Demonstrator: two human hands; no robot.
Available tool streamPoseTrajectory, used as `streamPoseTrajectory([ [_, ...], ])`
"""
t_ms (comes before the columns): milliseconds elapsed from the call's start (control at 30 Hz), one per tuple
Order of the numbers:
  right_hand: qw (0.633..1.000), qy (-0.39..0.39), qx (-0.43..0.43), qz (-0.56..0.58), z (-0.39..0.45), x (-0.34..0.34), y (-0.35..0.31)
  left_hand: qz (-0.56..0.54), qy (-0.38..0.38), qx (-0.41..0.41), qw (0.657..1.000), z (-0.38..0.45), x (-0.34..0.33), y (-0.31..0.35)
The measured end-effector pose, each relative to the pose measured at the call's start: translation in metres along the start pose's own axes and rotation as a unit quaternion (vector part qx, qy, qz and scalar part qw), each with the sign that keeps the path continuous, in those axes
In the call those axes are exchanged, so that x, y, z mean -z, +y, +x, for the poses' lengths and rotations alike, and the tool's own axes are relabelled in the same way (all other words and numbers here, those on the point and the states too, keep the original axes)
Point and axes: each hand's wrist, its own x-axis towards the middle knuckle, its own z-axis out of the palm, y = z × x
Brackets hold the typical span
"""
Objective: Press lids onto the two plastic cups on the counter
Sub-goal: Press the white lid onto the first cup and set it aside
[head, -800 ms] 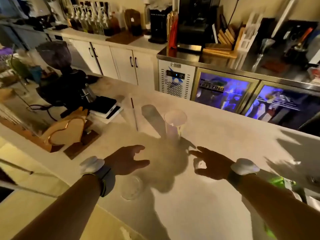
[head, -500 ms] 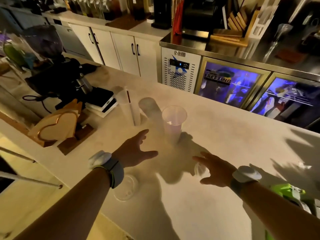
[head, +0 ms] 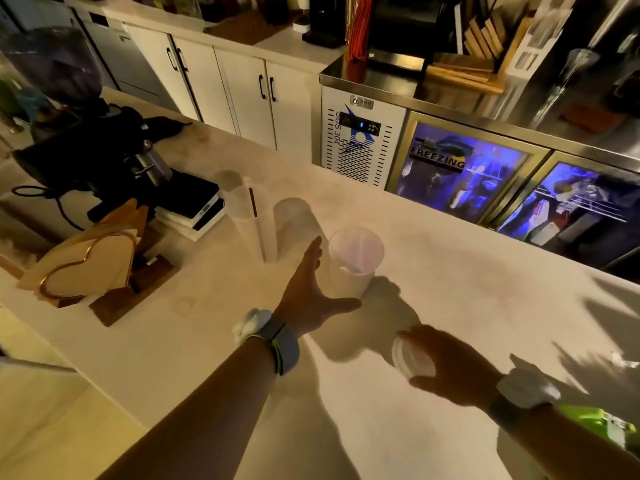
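A clear plastic cup (head: 355, 261) stands upright and uncovered on the pale counter (head: 194, 344). Behind and to its left is a second translucent cup (head: 294, 220). My left hand (head: 311, 292) is spread open just left of the near cup, with its thumb by the cup's base; I cannot tell if it touches. My right hand (head: 450, 367) rests low on the counter to the right, its fingers curled around a clear round lid (head: 410, 360). My left forearm hides the counter near my left wrist.
A tall sleeve of stacked cups with a red stripe (head: 247, 216) stands left of the cups. Further left are a black grinder (head: 86, 150), a scale on white boxes (head: 194, 207) and a wooden filter holder (head: 86, 268). A green object (head: 595, 424) lies by my right forearm.
My left hand has reached forward, from the near counter up beside the cup. My right hand has settled over the lid and closed its fingers on it. The view has tilted down and closer.
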Motion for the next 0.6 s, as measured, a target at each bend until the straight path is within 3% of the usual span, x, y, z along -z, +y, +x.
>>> streamPoseTrajectory([
  [133, 0.969, 0.194, 0.032, 0.149, 0.002, 0.057, -0.017, -0.005, 0.008, -0.047, 0.999, 0.014, -0.008, -0.001],
  [233, 0.939, 0.298, 0.075, 0.154, 0.009, 0.096, -0.035, -0.026, -0.002, -0.061, 0.998, 0.02, -0.01, -0.003],
  [400, 0.945, 0.283, 0.141, 0.087, 0.044, 0.133, -0.069, -0.062, -0.006, -0.083, 0.995, 0.026, -0.011, -0.005],
  [600, 0.954, 0.246, 0.171, 0.001, 0.084, 0.132, -0.093, -0.085, -0.004, -0.11, 0.99, 0.033, -0.014, -0.003],
])
